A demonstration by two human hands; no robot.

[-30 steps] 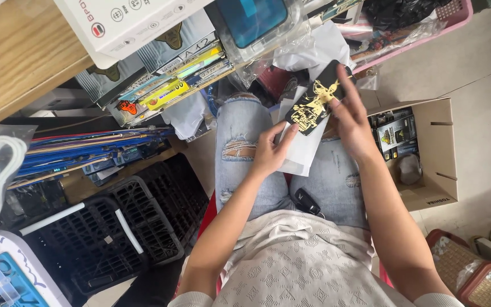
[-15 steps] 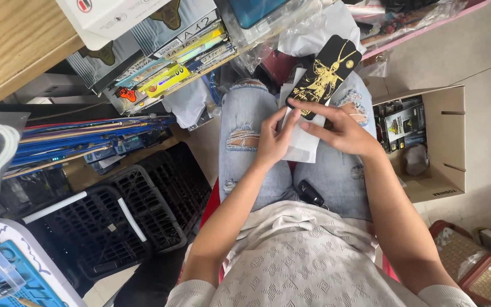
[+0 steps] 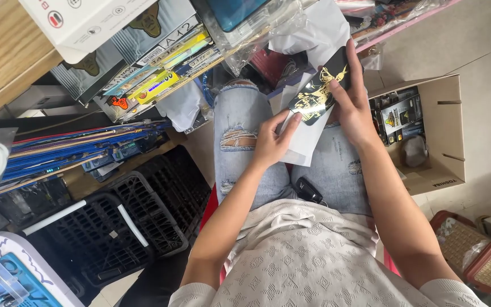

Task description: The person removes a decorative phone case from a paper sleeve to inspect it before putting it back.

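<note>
Two hands hold one black phone case [image 3: 319, 86] with a gold drawing, above the knees in torn jeans [image 3: 240, 136]. It looks light, thin and a little flexible, with a smooth, perhaps slippery surface, so the long edges are the best place to grip. The right hand [image 3: 354, 105] clasps its far side; the left hand [image 3: 272, 142] pinches its near corner together with a white envelope [image 3: 305, 145]. Its long axis runs diagonally, pointing away toward the cardboard box [image 3: 433, 131].

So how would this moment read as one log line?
left hand: on white sleeve | right hand: holds black-and-gold case | over lap
</note>
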